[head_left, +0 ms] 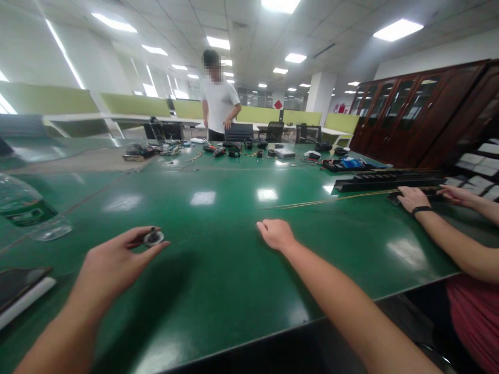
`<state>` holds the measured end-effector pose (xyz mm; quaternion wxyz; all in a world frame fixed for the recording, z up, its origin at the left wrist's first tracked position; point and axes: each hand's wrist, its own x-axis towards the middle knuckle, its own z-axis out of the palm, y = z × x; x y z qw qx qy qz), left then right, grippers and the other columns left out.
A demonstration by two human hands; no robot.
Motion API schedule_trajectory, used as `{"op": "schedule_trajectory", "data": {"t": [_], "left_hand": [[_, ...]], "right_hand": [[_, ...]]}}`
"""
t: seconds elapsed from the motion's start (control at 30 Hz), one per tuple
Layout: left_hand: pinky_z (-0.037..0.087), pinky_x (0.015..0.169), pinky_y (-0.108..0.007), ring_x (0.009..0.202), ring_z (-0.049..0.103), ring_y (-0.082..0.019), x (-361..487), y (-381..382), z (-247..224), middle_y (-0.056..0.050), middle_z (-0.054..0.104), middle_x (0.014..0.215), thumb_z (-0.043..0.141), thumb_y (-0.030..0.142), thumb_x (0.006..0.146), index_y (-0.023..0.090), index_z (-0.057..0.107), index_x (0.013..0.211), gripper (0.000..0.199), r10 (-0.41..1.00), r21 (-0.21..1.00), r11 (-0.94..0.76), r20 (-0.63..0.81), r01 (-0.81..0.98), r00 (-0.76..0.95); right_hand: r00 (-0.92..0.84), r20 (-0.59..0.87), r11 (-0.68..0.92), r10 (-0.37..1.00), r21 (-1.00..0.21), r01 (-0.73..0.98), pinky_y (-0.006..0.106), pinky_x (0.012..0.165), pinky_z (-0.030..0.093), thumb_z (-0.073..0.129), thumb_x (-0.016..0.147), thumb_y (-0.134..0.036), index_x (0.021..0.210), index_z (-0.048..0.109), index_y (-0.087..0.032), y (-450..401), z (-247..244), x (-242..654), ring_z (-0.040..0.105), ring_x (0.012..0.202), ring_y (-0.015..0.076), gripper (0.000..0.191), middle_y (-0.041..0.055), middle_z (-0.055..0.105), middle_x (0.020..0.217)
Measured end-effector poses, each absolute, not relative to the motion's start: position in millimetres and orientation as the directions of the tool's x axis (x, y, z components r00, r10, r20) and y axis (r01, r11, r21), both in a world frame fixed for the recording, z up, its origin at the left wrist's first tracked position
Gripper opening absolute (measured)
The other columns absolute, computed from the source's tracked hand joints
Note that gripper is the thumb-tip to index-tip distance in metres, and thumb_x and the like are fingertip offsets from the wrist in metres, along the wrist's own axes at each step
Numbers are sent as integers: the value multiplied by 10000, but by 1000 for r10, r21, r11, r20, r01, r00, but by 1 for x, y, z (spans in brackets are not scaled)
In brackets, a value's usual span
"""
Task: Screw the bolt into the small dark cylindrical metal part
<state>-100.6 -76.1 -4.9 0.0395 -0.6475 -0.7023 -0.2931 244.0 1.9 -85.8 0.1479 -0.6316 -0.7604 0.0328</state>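
My left hand (pixel 120 258) is raised over the green table (pixel 218 291). Between its thumb and fingers it pinches a small round piece with a pale rim and dark middle (pixel 154 237); its exact kind is not clear. Lying at the middle of the table is my right hand (pixel 276 234), its fingers curled in. Whatever those fingers hold, if anything, is hidden. Just beyond the right hand are the tips of long thin yellowish strips (pixel 312 203), apart from it.
A clear plastic bottle (pixel 29 210) lies at left, above a dark flat object (pixel 21 291). At right, a co-worker's hands (pixel 415 199) are at black channels (pixel 374 183). Tools and small devices (pixel 234 150) line the far side, where a person in white (pixel 219 101) stands.
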Motion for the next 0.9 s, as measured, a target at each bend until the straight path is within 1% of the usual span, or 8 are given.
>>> {"op": "schedule_trajectory", "data": {"t": [0.03,0.07,0.13,0.17,0.23,0.37,0.5,0.9], "left_hand": [[546,850,-390,859,681,-221,-87,-62,-4,5,728,912,637,596,780,232,683,1092,481,922,379,-32,369,925,-120],[540,871,-371,908,682,-217,-72,-48,-4,-8,727,984,646,556,796,216,661,1138,483,949,422,-126,315,898,-15],[548,839,-346,891,684,-226,-41,-21,-12,-52,727,1018,679,484,782,168,655,1126,467,943,492,-247,322,835,89],[552,821,-339,860,686,-233,-28,-9,-20,-62,732,981,715,456,746,162,671,1083,448,940,500,-264,326,825,103],[547,821,-334,845,687,-235,-8,10,-38,-67,736,957,718,431,752,176,683,1060,402,934,509,-311,319,803,159],[531,829,-343,901,678,-245,7,20,-70,-62,731,1009,683,421,786,205,683,1055,345,916,521,-380,327,764,233],[517,856,-331,929,667,-233,5,11,-79,-33,725,1015,697,395,772,230,696,996,279,885,518,-458,339,722,318],[500,945,-365,1013,651,-231,9,15,-86,-36,718,1080,703,298,786,243,714,1055,275,841,510,-539,365,670,398]], "right_hand": [[-155,181,195,971,-228,954,293,732,420,261,1035,-522,921,721,-202,1,-85,243,692,874,227,573,116,752,961],[-151,178,188,972,-220,957,293,738,422,266,1034,-526,928,720,-199,1,-85,243,692,879,227,570,118,751,964],[-143,172,177,975,-205,963,291,746,425,278,1032,-530,942,720,-197,0,-84,242,692,888,226,560,121,749,968],[-139,169,172,976,-199,965,290,749,425,282,1032,-527,947,719,-197,0,-84,242,691,891,226,554,121,748,968],[-136,165,167,977,-187,968,288,751,423,283,1034,-522,953,718,-199,1,-83,241,690,890,224,548,119,747,965],[-138,160,166,977,-178,970,289,735,410,278,1031,-532,937,713,-199,2,-84,241,683,876,223,556,117,746,955],[-133,154,163,979,-206,965,278,704,389,285,1031,-530,910,711,-197,5,-87,242,675,865,207,554,104,746,950],[-168,133,208,977,-385,899,249,618,347,555,924,-500,871,730,-246,10,-90,249,626,738,160,313,10,735,839]]}}
